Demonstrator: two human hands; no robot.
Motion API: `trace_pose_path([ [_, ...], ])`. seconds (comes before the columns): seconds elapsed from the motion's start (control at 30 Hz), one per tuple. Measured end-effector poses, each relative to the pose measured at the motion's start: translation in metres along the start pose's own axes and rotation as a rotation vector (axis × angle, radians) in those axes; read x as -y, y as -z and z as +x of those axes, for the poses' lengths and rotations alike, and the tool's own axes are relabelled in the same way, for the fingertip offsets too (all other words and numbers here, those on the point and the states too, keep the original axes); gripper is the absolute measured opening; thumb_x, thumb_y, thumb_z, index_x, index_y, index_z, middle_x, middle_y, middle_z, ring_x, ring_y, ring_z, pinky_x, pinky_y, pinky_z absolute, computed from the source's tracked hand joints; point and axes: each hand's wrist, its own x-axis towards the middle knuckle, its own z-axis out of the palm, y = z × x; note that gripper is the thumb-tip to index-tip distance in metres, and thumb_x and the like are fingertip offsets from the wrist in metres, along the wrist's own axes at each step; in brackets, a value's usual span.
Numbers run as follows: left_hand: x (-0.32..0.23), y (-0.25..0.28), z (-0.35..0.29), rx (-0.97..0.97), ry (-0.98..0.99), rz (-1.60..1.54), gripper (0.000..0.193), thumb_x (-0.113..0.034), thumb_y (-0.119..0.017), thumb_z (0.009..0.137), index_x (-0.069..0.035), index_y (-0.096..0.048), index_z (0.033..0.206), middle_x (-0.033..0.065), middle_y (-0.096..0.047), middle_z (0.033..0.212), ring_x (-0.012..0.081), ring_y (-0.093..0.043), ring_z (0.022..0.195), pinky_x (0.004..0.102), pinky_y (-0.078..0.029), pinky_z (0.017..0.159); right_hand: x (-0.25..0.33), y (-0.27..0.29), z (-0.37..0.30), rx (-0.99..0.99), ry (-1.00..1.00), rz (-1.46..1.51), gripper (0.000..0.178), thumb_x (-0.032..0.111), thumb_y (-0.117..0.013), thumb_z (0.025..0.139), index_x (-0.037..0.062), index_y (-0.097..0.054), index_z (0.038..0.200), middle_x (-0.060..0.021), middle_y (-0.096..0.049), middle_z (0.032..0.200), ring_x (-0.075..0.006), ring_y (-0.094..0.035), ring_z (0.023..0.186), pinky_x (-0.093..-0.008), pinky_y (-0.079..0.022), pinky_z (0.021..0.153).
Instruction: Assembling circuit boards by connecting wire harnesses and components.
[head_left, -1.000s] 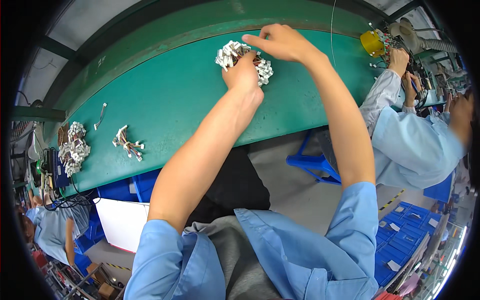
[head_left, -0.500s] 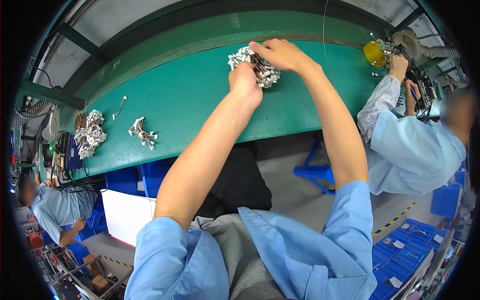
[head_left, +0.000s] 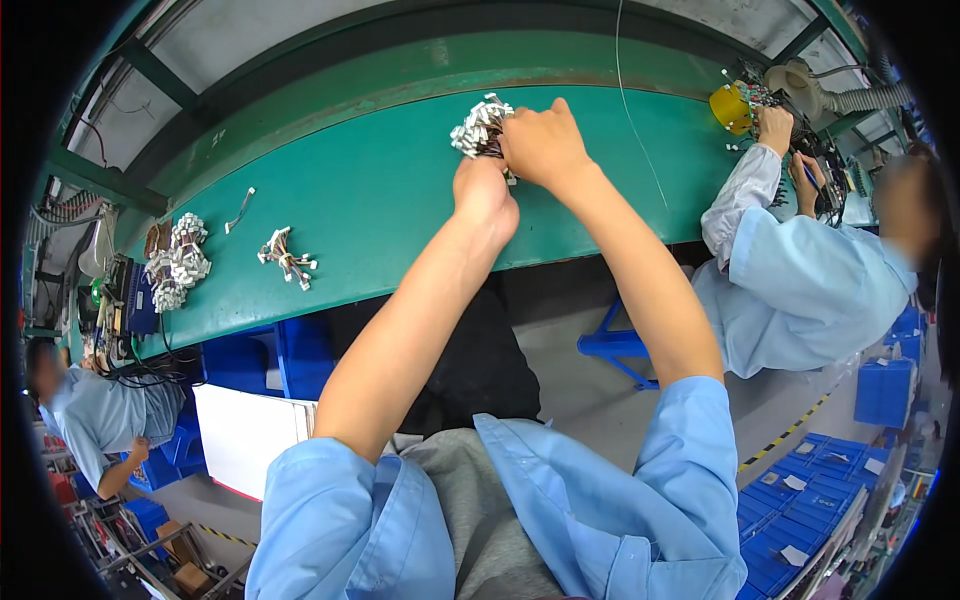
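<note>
Over the green table, both my hands grip one bundle of short dark cables with white connectors (head_left: 477,130). My left hand (head_left: 484,188) is closed round it from the near side. My right hand (head_left: 545,145) is curled over its right part, and its fingertips are hidden. The white connector ends fan out to the upper left of my hands. To the left on the table lies a smaller cable bunch (head_left: 287,257). A single short cable (head_left: 240,210) rests beyond it, and a larger heap of bundled cables (head_left: 180,263) is at the far left.
The green table (head_left: 370,220) runs across the view. At the right a co-worker (head_left: 810,260) handles wires by a yellow container (head_left: 731,108). Another person (head_left: 110,410) sits at the left. A blue stool (head_left: 620,345) and blue crates (head_left: 800,500) stand below.
My right hand has come down and closed over the bundle's right side, where its fingers were stretched along the top before. The bundle has turned, its connectors now toward the upper left.
</note>
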Motion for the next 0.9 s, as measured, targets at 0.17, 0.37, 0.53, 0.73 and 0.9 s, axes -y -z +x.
trace_pose_path([
  [0.17,-0.006,0.017,-0.013,0.039,0.093,-0.13,0.026,0.008,-0.05,0.096,0.01,-0.059,0.121,0.0196,-0.066,0.116,0.0254,-0.066,0.107,0.0321,-0.054,0.096,0.012,-0.014,-0.007,-0.148,0.05,-0.224,0.015,0.021,-0.067,0.088,0.008,-0.075,0.087,-0.0106,-0.072,0.084,-0.024,-0.065,0.067,-0.0412,-0.042,0.084],
  [0.37,-0.007,0.004,0.02,0.452,0.041,-0.131,0.027,0.003,-0.049,0.1,0.006,-0.057,0.126,0.0162,-0.067,0.121,0.021,-0.062,0.116,0.0343,-0.049,0.106,0.007,-0.012,0.0,-0.244,0.087,-0.302,0.015,0.019,-0.064,0.089,0.0117,-0.077,0.09,-0.013,-0.073,0.09,-0.0237,-0.064,0.071,-0.0459,-0.04,0.088],
  [0.53,-0.007,0.006,-0.024,0.29,0.087,-0.193,0.03,-0.002,-0.051,0.101,0.004,-0.055,0.13,0.0165,-0.064,0.129,0.0238,-0.059,0.125,0.0376,-0.045,0.113,0.008,0.05,-0.01,-0.136,-0.022,-0.125,0.019,0.021,-0.064,0.088,0.0057,-0.074,0.091,-0.0148,-0.074,0.092,-0.0309,-0.065,0.071,-0.0467,-0.043,0.085],
  [0.73,-0.008,0.018,-0.022,0.168,0.205,-0.257,0.035,-0.008,-0.055,0.101,0.007,-0.05,0.133,0.0235,-0.05,0.147,0.0326,-0.045,0.144,0.0404,-0.036,0.123,-0.005,0.14,0.008,0.003,-0.028,0.246,0.018,0.012,-0.059,0.084,0.0036,-0.073,0.093,-0.0146,-0.076,0.089,-0.0368,-0.069,0.077,-0.039,-0.052,0.073],
  [0.9,-0.011,0.031,-0.028,0.225,0.183,-0.185,0.048,-0.01,-0.056,0.101,0.009,-0.044,0.143,0.0258,-0.044,0.155,0.0344,-0.04,0.15,0.0421,-0.031,0.127,-0.039,0.22,0.008,0.032,0.03,0.456,0.022,0.008,-0.058,0.083,0.0034,-0.074,0.098,-0.0102,-0.076,0.088,-0.0291,-0.071,0.078,-0.0356,-0.054,0.069],
])
